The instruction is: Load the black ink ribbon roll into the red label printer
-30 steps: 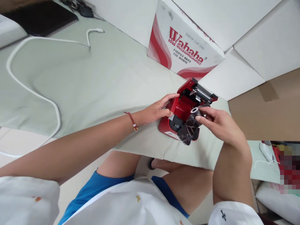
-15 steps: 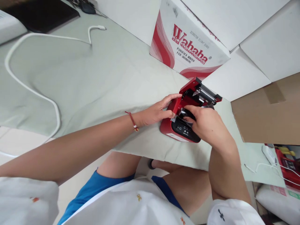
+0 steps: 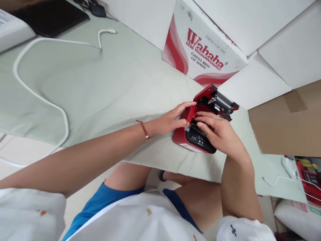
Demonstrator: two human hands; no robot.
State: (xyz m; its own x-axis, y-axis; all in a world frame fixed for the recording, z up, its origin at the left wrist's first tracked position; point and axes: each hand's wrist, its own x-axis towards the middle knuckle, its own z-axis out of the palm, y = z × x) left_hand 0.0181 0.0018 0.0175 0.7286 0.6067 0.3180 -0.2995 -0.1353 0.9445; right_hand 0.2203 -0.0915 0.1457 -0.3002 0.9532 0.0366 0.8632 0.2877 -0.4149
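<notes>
A small red label printer (image 3: 187,140) with a black front panel stands near the front edge of the pale green cloth-covered table (image 3: 112,83). Its lid (image 3: 217,97) is tipped open toward the back. My left hand (image 3: 170,118) grips the printer's left side wall between thumb and fingers. My right hand (image 3: 218,132) lies over the open compartment, fingers stretched flat and pressing down inside it. The dark marbled roll is almost wholly hidden under those fingers.
A red-and-white Wahaha carton (image 3: 200,50) stands just behind the printer, with white boxes (image 3: 253,83) beside it and a brown cardboard flap (image 3: 288,124) to the right. A white cable (image 3: 50,103) loops across the left. A black flat object (image 3: 50,16) lies far left.
My right hand held the dark marbled roll beside the printer, then lowered it into the open compartment. Its fingers now lie flat on top. My left hand kept its grip.
</notes>
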